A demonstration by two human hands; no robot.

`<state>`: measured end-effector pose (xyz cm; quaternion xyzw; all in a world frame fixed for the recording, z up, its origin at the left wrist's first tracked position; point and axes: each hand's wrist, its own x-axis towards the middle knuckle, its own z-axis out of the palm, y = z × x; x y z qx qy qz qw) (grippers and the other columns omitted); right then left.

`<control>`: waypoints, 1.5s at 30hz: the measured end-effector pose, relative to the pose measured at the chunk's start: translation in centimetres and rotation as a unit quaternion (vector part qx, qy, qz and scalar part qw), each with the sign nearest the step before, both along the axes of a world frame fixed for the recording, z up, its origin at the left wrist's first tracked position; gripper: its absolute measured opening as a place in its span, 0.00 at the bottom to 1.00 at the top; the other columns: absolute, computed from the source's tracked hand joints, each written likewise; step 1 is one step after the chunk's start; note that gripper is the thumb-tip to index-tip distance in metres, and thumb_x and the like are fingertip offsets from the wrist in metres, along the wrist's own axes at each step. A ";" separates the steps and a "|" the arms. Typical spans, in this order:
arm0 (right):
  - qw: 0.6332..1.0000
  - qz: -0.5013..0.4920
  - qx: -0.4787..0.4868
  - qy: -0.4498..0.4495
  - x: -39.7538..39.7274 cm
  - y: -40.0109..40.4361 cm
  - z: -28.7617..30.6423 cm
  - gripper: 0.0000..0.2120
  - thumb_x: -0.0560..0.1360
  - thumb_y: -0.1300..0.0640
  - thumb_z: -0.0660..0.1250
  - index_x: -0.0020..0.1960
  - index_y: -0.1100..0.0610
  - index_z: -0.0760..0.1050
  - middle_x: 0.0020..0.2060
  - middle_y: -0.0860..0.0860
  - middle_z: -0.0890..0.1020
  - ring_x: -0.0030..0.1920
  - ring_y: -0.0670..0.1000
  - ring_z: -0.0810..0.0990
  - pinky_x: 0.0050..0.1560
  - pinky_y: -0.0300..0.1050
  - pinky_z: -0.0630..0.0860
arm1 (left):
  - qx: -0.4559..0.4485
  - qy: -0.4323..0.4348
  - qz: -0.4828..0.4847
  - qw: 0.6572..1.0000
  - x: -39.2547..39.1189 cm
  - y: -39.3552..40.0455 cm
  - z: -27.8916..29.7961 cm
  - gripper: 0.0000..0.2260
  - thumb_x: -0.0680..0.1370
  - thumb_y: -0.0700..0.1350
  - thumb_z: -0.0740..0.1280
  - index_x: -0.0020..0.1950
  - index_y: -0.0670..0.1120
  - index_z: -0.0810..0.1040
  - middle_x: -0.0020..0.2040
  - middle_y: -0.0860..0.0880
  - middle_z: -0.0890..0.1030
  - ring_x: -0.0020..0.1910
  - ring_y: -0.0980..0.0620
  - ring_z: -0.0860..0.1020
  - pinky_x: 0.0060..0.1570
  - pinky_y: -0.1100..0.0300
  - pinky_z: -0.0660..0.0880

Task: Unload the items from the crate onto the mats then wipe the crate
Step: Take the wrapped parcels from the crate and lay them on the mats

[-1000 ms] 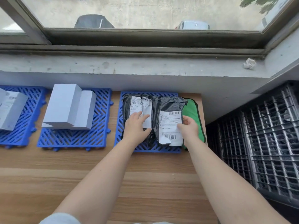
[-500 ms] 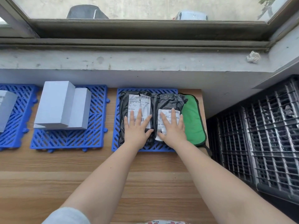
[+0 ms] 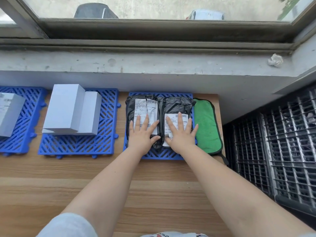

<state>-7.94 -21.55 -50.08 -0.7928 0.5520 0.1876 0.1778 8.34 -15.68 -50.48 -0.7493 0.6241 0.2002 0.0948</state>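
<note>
While both palms lie flat w/ fingers spread straight, nothing is gripped: left hand [image 3: 142,134] presses on the left black parcel [image 3: 136,115], right hand [image 3: 181,132] presses on the right black parcel [image 3: 177,105], each over its white shipping label. Only one view, the head cam. Both parcels sit side by side, touching, on the right blue mat [image 3: 159,153], near the table's back edge under the window sill [image 3: 153,64]. Green cloth [image 3: 206,125] lies just beside that mat on the right, at the edge of the wooden table [image 3: 85,185]. Middle blue mat [image 3: 77,146] carries two grey boxes [image 3: 68,110], one taller, touching. Left blue mat [image 3: 22,139] holds another grey box [image 3: 8,113], partly cut off by the frame. Black crate [image 3: 273,151] stands off the table's right side, lower down; its contents can't be made out. Crumpled paper [image 3: 275,60] sits on the sill, far right.
</note>
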 end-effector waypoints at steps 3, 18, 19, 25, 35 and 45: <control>1.000 0.014 -0.010 0.024 0.0 -0.1 0.4 0.37 0.78 0.34 0.50 0.74 0.36 0.28 0.76 0.51 0.29 0.75 0.69 0.35 0.69 0.71 0.34 | 0.012 0.012 0.001 1.000 -0.1 -0.3 0.3 0.30 0.80 0.66 0.51 0.78 0.65 0.42 0.81 0.50 0.38 0.78 0.41 0.34 0.74 0.39 0.35; 0.994 0.005 -0.057 -0.089 -1.5 2.3 6.0 0.33 0.76 0.45 0.64 0.77 0.49 0.56 0.69 0.52 0.69 0.67 0.57 0.67 0.60 0.54 0.71 | -0.177 0.070 -0.011 0.982 -1.0 2.0 5.2 0.18 0.77 0.53 0.68 0.65 0.50 0.77 0.65 0.46 0.75 0.65 0.44 0.71 0.64 0.47 0.63; 0.994 0.002 -0.059 -0.093 -1.9 2.7 6.3 0.31 0.76 0.47 0.65 0.76 0.50 0.58 0.68 0.52 0.70 0.67 0.57 0.67 0.60 0.53 0.71 | -0.174 0.074 -0.018 0.982 -1.4 2.0 5.2 0.18 0.77 0.53 0.68 0.66 0.51 0.76 0.65 0.47 0.75 0.65 0.44 0.71 0.64 0.47 0.62; 0.992 -0.008 -0.074 -0.098 -5.0 5.8 6.9 0.28 0.74 0.51 0.67 0.72 0.52 0.63 0.65 0.52 0.72 0.65 0.57 0.68 0.59 0.52 0.70 | -0.147 0.065 -0.080 0.984 -5.5 2.2 5.4 0.22 0.77 0.55 0.67 0.70 0.52 0.72 0.68 0.47 0.72 0.67 0.44 0.68 0.64 0.45 0.62; 0.984 -0.147 -0.098 -0.028 -15.8 11.6 7.7 0.29 0.73 0.44 0.70 0.70 0.52 0.66 0.70 0.54 0.66 0.74 0.60 0.56 0.70 0.57 0.61 | -0.053 0.050 -0.166 0.983 -15.7 4.1 6.0 0.31 0.72 0.60 0.65 0.74 0.55 0.64 0.71 0.46 0.66 0.70 0.43 0.64 0.66 0.43 0.63; 0.965 -0.253 -0.064 -0.004 -30.0 19.1 9.2 0.28 0.72 0.42 0.69 0.67 0.51 0.68 0.65 0.53 0.68 0.68 0.58 0.62 0.64 0.57 0.68 | -0.078 0.044 -0.256 0.962 -29.1 8.6 8.1 0.33 0.71 0.63 0.64 0.74 0.57 0.64 0.72 0.46 0.66 0.70 0.43 0.64 0.67 0.42 0.63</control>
